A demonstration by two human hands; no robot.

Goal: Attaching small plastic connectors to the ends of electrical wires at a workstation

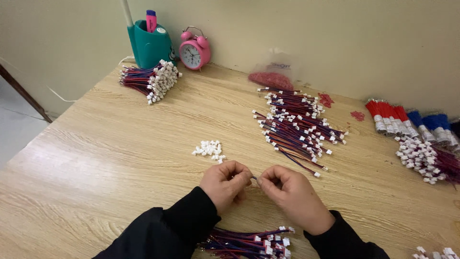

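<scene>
Left hand (224, 183) and right hand (287, 189) pinch one short wire (256, 180) between them, lying crosswise, just below the loose white plugs (210, 149).

Both hands' fingers (242, 176) pinch a small wire (255, 180) above the table (120, 158).

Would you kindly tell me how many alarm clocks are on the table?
1: the pink alarm clock stands at the table's far edge against the wall, right of the teal pen holder.

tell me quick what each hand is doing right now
Left hand: closed, fingers pinched on something too small to make out.
Right hand: closed, pinching the end of a thin wire between the hands.
</scene>
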